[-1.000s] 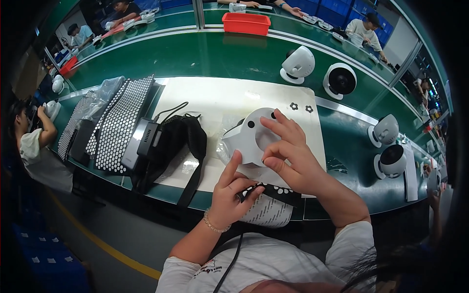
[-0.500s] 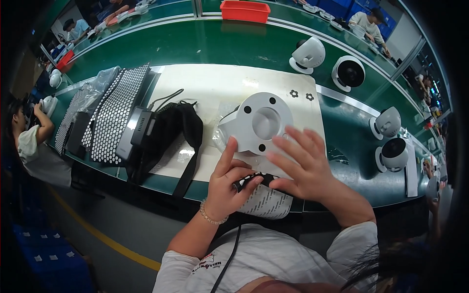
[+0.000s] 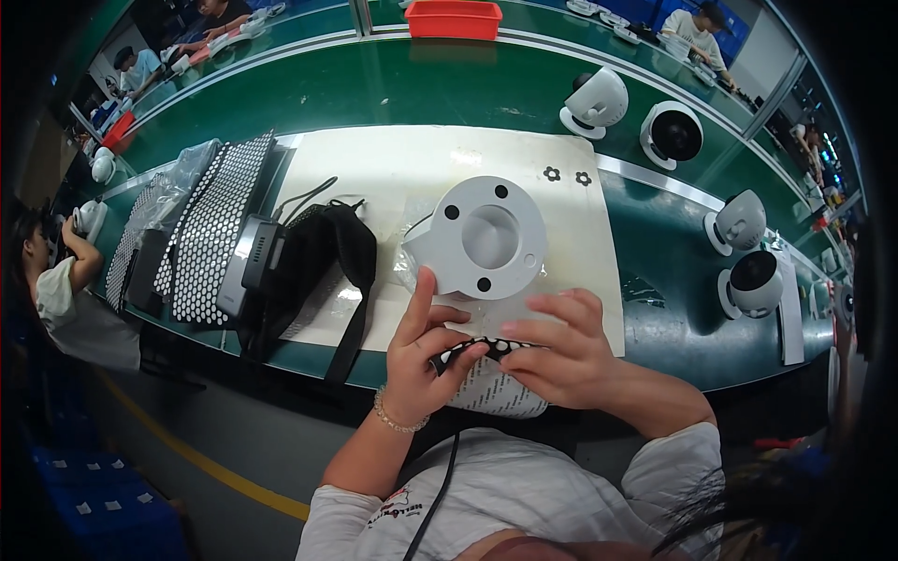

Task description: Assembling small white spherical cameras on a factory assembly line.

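Note:
My left hand [image 3: 418, 360] pinches a dotted adhesive sheet [image 3: 482, 348], black with white round gaps, its index finger stretched up toward a white plastic base. The sheet's printed backing [image 3: 500, 388] hangs toward me. At the sheet's right end, my right hand [image 3: 566, 355] has its thumb and fingers closed on the edge; whether a loose pad is between them is hidden. Just beyond both hands lies the white base [image 3: 440, 252], with a round hollow in its middle. Three black round pads [image 3: 484, 284] sit on its face, and a bare round recess [image 3: 530, 261] shows at its right.
A pale mat [image 3: 374, 150] covers the green bench. At left are a black strap [image 3: 355, 252], a grey device [image 3: 251, 265] and more dotted sheets [image 3: 220, 224]. White round-headed camera units [image 3: 672, 136] stand at right. A red bin [image 3: 454, 19] is at the back; co-workers sit around.
My right hand has come down and left from above the sheet, its spread fingers closing at the sheet's right end. My left hand still pinches the sheet. The whole view has shifted slightly.

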Action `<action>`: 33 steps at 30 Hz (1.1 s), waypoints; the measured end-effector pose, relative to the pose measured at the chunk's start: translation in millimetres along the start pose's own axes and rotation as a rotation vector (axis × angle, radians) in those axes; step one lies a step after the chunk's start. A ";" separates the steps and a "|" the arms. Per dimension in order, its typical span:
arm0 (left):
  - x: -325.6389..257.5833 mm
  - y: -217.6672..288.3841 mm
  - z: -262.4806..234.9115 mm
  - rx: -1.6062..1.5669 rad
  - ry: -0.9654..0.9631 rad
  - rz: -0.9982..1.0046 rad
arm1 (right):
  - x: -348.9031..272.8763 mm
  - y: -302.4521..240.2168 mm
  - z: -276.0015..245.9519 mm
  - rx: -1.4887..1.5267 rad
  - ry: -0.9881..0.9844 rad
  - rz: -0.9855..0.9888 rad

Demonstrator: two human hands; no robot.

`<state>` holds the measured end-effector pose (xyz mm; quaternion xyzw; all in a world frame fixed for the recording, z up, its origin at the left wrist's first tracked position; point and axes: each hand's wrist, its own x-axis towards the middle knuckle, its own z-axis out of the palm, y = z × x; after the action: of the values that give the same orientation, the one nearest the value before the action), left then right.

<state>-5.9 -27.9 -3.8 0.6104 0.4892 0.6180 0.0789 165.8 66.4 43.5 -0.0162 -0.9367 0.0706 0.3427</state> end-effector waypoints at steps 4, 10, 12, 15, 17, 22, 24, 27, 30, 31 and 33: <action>-0.3 1.7 1.2 0.008 0.013 -0.026 | 15.9 21.2 -9.5 0.179 0.136 0.301; -2.3 0.4 -0.2 0.049 0.006 -0.053 | 27.3 40.9 2.5 0.516 0.141 0.585; -2.9 0.3 2.1 0.050 0.008 -0.048 | 20.9 45.9 1.8 0.393 0.126 0.500; -3.2 -0.5 3.3 0.056 0.005 -0.034 | 13.7 50.6 5.3 0.266 0.150 0.394; -2.5 -1.0 3.8 0.060 0.001 -0.027 | 11.6 51.6 5.4 0.258 0.188 0.375; -1.6 -1.7 3.8 0.056 0.015 -0.023 | 9.7 53.1 1.1 -0.211 0.202 0.083; -1.4 -1.8 3.3 0.061 0.017 -0.027 | 7.7 55.2 0.0 -0.312 0.197 0.017; -1.0 -1.8 2.1 0.061 0.018 -0.037 | 8.7 54.9 -0.6 -0.129 0.165 0.171; -0.3 -3.0 2.9 0.044 0.012 -0.024 | 6.4 57.3 20.0 0.591 0.249 0.588; -0.5 -2.7 2.3 0.035 0.010 -0.012 | 9.8 55.0 24.6 1.162 0.284 0.845; -3.1 -0.5 7.1 0.062 0.021 -0.014 | 20.1 48.5 13.0 1.231 0.113 0.938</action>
<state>0.5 -26.2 -7.8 0.6026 0.5131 0.6084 0.0592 141.1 114.3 39.6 -0.2213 -0.6052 0.7150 0.2713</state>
